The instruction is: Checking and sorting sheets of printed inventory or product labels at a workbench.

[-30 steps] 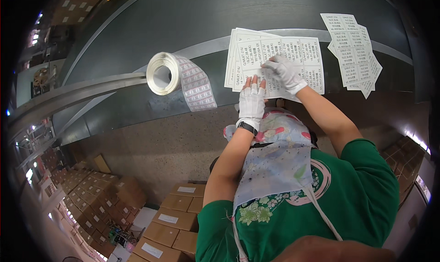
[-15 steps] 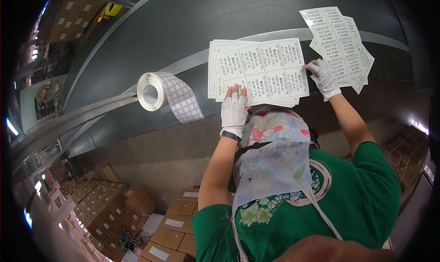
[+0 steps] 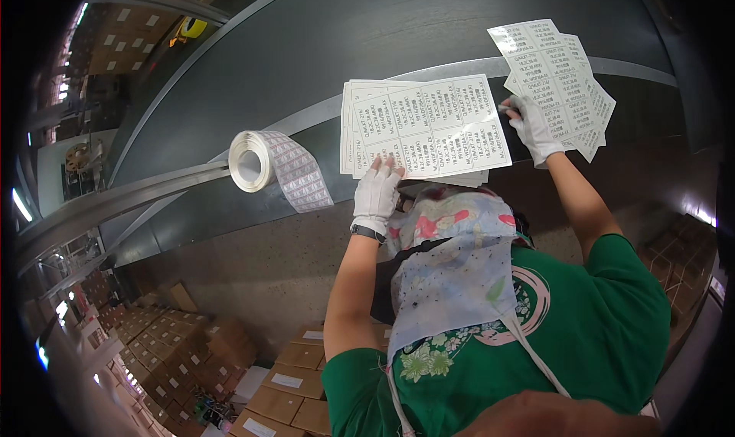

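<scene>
Left grip [image 3: 375, 198] has fingertips over the printed sheets [image 3: 425, 123], can't tell if pinching; right grip [image 3: 538, 131] half-curled, hold unclear! Dark table [image 3: 360, 27], stacked cartons [image 3: 269, 403] lower left.

We count 2 piles of printed sheets [image 3: 427, 127], whose overlapping layers we cannot number, 1 label roll [image 3: 265, 149], 2 white-gloved hands [image 3: 377, 200] and 1 dark wristband [image 3: 369, 232]; the stacked brown cartons [image 3: 272, 403] we cannot total for certain.

Left forearm [image 3: 354, 284] extended forward; left hand [image 3: 375, 196] gloved, palm down, fingers pointing away from the body, thumb unclear. Right forearm [image 3: 583, 200] slanting inward; right hand [image 3: 534, 129] gloved, fingers bent leftward, closure not readable
</scene>
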Demonstrator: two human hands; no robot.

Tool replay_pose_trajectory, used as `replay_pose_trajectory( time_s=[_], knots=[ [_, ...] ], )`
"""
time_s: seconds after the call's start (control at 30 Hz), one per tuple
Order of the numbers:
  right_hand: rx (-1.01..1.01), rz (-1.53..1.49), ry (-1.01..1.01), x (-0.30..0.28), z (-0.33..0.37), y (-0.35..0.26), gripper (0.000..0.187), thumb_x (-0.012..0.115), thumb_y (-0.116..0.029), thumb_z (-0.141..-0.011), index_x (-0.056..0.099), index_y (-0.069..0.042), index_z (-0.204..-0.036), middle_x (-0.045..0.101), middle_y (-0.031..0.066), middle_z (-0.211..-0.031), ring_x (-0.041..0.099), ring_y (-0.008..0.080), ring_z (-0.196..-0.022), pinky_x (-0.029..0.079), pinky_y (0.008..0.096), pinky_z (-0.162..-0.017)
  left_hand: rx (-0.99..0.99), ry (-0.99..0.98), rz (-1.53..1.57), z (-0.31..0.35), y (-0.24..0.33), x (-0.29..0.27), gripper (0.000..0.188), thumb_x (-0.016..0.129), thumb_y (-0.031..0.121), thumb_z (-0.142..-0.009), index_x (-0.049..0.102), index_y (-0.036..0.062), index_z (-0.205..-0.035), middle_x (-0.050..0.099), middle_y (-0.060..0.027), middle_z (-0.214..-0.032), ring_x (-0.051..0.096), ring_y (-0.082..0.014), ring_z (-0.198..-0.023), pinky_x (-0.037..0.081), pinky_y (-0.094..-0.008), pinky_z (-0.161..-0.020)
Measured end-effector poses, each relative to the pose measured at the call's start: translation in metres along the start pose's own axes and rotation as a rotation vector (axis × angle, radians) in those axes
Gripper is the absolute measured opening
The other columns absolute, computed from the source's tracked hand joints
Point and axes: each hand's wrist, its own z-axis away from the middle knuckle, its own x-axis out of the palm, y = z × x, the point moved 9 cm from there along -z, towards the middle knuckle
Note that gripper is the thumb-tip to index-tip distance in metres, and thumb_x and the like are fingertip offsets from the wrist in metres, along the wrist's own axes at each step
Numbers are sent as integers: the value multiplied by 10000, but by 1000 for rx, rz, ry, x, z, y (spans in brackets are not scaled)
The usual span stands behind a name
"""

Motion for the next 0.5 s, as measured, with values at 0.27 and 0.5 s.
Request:
replay_pose_trajectory(
  time_s=[0.27, 0.5],
  knots=[
    [-42, -172, -268, 17, -61, -55, 281, 599, -263, -844, 598, -46, -1022, 581, 120, -1169, 577, 255, -1006, 428, 336, -900, -37, 453, 146, 9, 26, -62, 368, 580, 19, -726, 653, 191, -1043, 657, -7, -1079, 565, -283, -1116, 363, -481, -980],
    [-72, -211, -300, 22, -53, -31, 239, 627, -306, -842, 635, -98, -958, 596, 142, -1186, 519, 264, -1169, 349, 361, -1011, -32, 675, 178, 1, 66, -123, 320, 564, 27, -716, 686, 202, -955, 672, 18, -1016, 576, -265, -1086, 285, -496, -1058]
  ],
)
